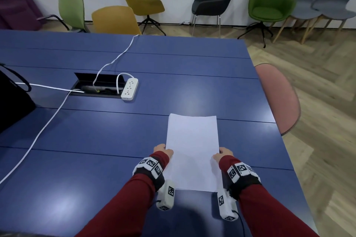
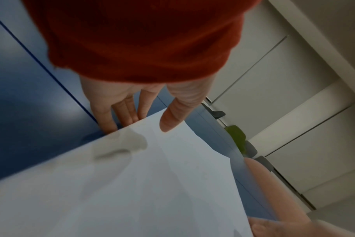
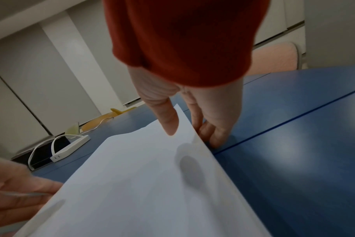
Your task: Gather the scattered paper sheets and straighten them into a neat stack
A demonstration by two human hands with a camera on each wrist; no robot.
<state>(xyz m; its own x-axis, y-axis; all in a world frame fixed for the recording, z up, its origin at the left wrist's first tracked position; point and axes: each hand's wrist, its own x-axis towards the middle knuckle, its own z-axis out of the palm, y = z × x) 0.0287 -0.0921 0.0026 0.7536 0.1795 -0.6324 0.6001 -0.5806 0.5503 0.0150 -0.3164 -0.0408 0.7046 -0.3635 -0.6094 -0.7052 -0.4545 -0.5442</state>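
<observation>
A stack of white paper sheets (image 1: 192, 150) is held a little above the blue table (image 1: 96, 131), near its right front corner, with its edges nearly lined up. My left hand (image 1: 163, 151) pinches the stack's left edge; in the left wrist view the thumb (image 2: 172, 118) lies on top of the paper stack (image 2: 152, 184) and the fingers (image 2: 120, 115) go under it. My right hand (image 1: 223, 153) pinches the right edge, thumb (image 3: 168, 120) on top of the paper stack (image 3: 142, 184), fingers (image 3: 211, 133) beneath. No loose sheets show elsewhere.
A white power strip (image 1: 130, 89) with white cables lies beside an open cable hatch (image 1: 96, 85) mid-table. A black bag (image 1: 13, 102) sits at the left edge. A pink chair (image 1: 279, 98) stands close at the table's right side; several chairs line the far wall.
</observation>
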